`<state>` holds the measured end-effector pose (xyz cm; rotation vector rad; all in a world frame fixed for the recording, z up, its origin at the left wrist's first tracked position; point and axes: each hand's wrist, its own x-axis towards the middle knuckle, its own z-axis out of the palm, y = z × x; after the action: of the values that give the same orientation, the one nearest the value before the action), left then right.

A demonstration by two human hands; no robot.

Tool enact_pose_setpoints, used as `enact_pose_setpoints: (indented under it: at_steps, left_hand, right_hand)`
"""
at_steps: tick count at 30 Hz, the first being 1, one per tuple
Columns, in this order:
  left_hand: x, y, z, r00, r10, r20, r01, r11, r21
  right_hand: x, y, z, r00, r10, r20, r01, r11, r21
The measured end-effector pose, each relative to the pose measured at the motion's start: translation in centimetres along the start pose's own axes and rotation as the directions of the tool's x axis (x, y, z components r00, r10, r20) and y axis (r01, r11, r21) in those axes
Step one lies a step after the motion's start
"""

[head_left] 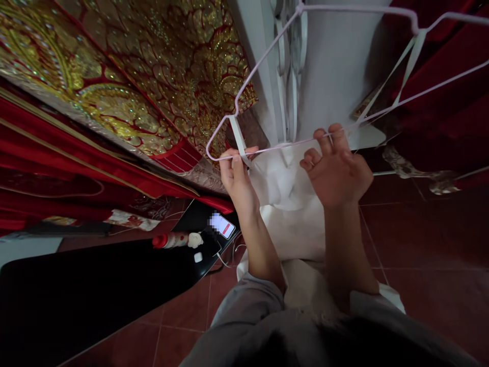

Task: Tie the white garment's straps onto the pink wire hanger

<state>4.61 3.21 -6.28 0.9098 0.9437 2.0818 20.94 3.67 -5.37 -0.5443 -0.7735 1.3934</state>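
A pale lilac clothes hanger (267, 48) spans the upper middle, with its lower bar toward me. My left hand (240, 176) pinches that bar near the hanger's left corner, where a white strap (237, 135) loops over it and passes beside the thumb. My right hand (338, 171) is raised at the bar further right, fingers apart and bent, the bar crossing near the fingertips. Another white strap (410, 63) hangs from the hanger's right notch and slants down toward the bar. White fabric (282, 178) hangs below and between my hands.
Red and gold embroidered garments (183, 66) hang at the left, dark red cloth (446, 112) at the right. On a black surface (114, 285) lie a lit phone (222, 226), a red-capped bottle (170, 240) and a small white case (197, 257). Dark red tiles (428, 244) cover the floor.
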Motion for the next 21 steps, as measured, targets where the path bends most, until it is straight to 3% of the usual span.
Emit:
enact_pose_setpoints:
  at_steps: [3, 6, 8, 15, 18, 21]
  left_hand:
    - [0.0, 0.4, -0.9, 0.999, 0.003, 0.046, -0.009, 0.993, 0.122]
    - [-0.1, 2.3, -2.1, 0.976, -0.106, 0.188, 0.03, 0.929, 0.368]
    - [-0.1, 3.9, -2.4, 0.961, -0.159, 0.228, 0.045, 0.899, 0.437]
    - [2.2, 7.7, -0.5, 0.957, -0.134, 0.256, 0.124, 0.991, 0.054]
    - [3.6, 7.6, -0.7, 0.962, -0.114, 0.247, 0.138, 0.987, -0.084]
    - [4.2, 6.1, -2.3, 0.993, -0.011, 0.122, 0.035, 0.981, -0.192]
  right_hand:
    - [0.2, 0.5, -0.4, 0.996, 0.088, 0.007, -0.088, 0.995, 0.052]
    - [0.2, 1.0, -0.6, 0.992, 0.126, 0.006, -0.126, 0.99, 0.066]
    - [0.2, 0.9, -0.6, 0.993, 0.118, 0.001, -0.118, 0.991, 0.068]
    - [0.2, 0.1, -0.9, 0.992, 0.112, 0.053, -0.114, 0.993, 0.033]
    - [0.2, 0.2, -1.0, 0.99, 0.127, 0.066, -0.128, 0.992, 0.011]
    - [0.3, 0.3, -1.0, 0.99, 0.13, 0.049, -0.131, 0.991, 0.018]
